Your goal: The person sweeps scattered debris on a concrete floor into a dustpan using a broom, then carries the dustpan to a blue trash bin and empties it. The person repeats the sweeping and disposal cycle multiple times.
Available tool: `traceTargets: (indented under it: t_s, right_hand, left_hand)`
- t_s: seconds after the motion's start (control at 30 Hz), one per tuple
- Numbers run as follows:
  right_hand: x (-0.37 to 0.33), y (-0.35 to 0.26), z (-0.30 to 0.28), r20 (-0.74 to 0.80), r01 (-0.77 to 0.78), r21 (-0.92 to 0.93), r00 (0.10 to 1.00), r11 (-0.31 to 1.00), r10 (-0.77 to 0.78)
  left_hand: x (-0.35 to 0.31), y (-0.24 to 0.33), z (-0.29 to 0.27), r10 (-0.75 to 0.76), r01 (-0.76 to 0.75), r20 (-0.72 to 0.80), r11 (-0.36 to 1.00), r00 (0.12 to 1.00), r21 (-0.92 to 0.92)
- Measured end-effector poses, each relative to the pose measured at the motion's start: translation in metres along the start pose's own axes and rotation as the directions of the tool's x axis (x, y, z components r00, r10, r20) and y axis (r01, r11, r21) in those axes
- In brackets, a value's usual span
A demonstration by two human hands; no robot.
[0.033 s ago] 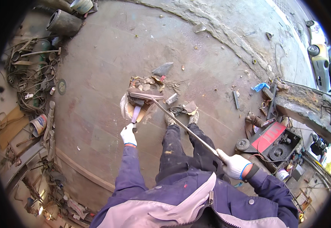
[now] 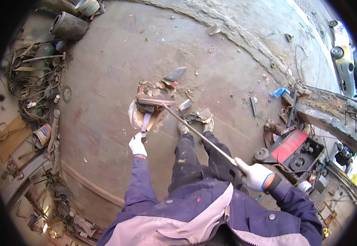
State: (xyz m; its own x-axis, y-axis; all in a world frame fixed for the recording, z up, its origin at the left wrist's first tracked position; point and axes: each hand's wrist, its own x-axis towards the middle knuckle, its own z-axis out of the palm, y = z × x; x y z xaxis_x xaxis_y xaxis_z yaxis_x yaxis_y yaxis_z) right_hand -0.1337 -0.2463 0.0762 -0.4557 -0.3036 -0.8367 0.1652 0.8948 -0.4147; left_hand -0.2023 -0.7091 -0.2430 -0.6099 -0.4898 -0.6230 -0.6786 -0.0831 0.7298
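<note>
We judge the sweeping partway along: debris is heaped at the far end of the dustpan, how much inside we cannot tell, while a grey shard beyond it and a pale chunk to its right lie loose. The left hand grips the dustpan's handle, the right hand the broom. Pale-walled, tan inside, the dustpan sits on the ground, shoes to its right.
</note>
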Motion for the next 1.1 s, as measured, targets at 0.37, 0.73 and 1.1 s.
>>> traceTargets:
  t_s: [0.37,0.73,1.1]
  right_hand:
    - [-0.119,-0.022,-0.157,-0.196,0.062,-0.155,0.976,0.986,-0.092]
    - [-0.127,0.157,-0.444,-0.286,0.078,0.047,0.956,0.996,-0.061]
    - [-0.120,0.251,-0.749,-0.275,-0.069,0.545,0.927,0.835,0.255]
  left_hand:
    - [-0.038,0.160,0.010,0.012,-0.066,-0.157,0.937,0.987,-0.343]
    - [-0.033,0.347,0.275,0.024,-0.137,-0.225,0.853,0.974,-0.503]
    - [0.013,0.566,0.508,-0.029,-0.071,-0.157,0.803,0.987,-0.592]
